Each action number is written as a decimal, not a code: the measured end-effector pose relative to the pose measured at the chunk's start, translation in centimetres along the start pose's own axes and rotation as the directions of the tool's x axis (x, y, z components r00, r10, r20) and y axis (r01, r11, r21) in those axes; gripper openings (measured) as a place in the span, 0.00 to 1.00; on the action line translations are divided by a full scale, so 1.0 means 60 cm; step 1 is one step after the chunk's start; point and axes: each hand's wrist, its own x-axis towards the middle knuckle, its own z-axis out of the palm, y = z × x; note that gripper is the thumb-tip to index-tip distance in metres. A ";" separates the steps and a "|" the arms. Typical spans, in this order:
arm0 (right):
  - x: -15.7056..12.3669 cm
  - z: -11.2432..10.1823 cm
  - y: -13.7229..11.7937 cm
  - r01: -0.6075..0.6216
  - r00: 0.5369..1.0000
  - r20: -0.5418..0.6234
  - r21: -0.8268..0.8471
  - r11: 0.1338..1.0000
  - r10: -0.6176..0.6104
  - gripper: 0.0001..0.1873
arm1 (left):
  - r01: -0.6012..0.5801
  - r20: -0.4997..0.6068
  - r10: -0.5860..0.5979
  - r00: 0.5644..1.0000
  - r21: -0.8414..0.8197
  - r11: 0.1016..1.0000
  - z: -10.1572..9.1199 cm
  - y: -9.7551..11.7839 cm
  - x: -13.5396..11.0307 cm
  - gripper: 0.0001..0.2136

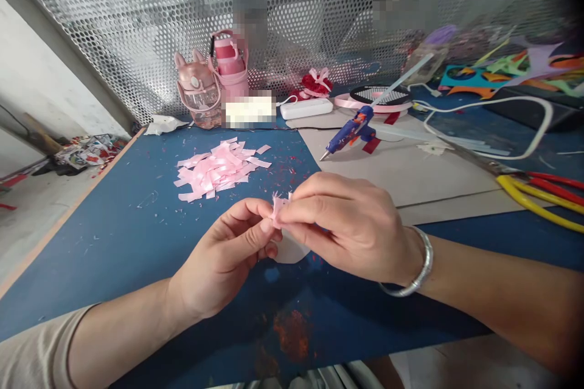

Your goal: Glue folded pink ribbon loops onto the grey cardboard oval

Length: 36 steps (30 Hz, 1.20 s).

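Observation:
Pinched between the fingertips of both hands is a short piece of pink ribbon (276, 209) with a frayed upper end. My left hand (230, 255) grips its left side between thumb and forefinger. From the right, my right hand (351, 222) closes on the same piece and hides part of it. Just below the fingers shows a pale rounded piece (291, 249); which hand holds it, if either, I cannot tell. Beyond my left hand lies a loose pile of cut pink ribbon pieces (219, 170) on the blue tabletop (104, 243).
A blue hot glue gun (349, 130) rests behind my right hand on grey board (387, 176). Scissors with yellow handles (524, 197) lie at right. Pink bottles (198, 88), a white power strip (306, 109) and ribbon rolls (378, 97) stand along the perforated metal panel (150, 24).

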 end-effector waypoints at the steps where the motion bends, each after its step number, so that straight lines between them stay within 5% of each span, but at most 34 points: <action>1: 0.000 0.000 0.000 -0.002 1.000 0.004 0.000 1.000 0.002 0.04 | -0.016 0.000 0.016 1.000 0.022 1.000 0.000 0.000 -0.001 0.06; 9: 0.001 0.002 0.004 -0.027 0.999 0.034 0.102 0.994 0.024 0.06 | -0.175 0.004 0.177 0.984 0.168 0.970 -0.001 0.003 -0.005 0.02; 17: -0.003 0.022 -0.012 -0.345 0.930 0.035 0.422 0.839 0.365 0.05 | -0.242 -0.096 0.264 0.960 0.193 0.951 0.001 0.001 -0.001 0.03; 22: -0.009 0.021 -0.009 -0.294 0.950 0.008 0.364 0.884 0.313 0.04 | -0.220 -0.092 0.242 0.966 0.199 0.955 -0.001 0.000 -0.001 0.04; 27: -0.018 0.026 -0.008 -0.395 0.903 -0.002 0.391 0.832 0.429 0.19 | -0.220 -0.106 0.242 0.964 0.185 0.958 -0.002 0.001 -0.004 0.03; 31: -0.016 0.026 -0.006 -0.382 0.915 0.029 0.380 0.843 0.402 0.14 | -0.232 -0.150 0.272 0.951 0.240 0.943 0.000 0.005 -0.002 0.05; 36: -0.010 0.018 -0.002 -0.309 0.949 0.040 0.302 0.902 0.312 0.09 | -0.326 -0.133 0.477 0.869 0.572 0.753 -0.004 0.015 -0.002 0.10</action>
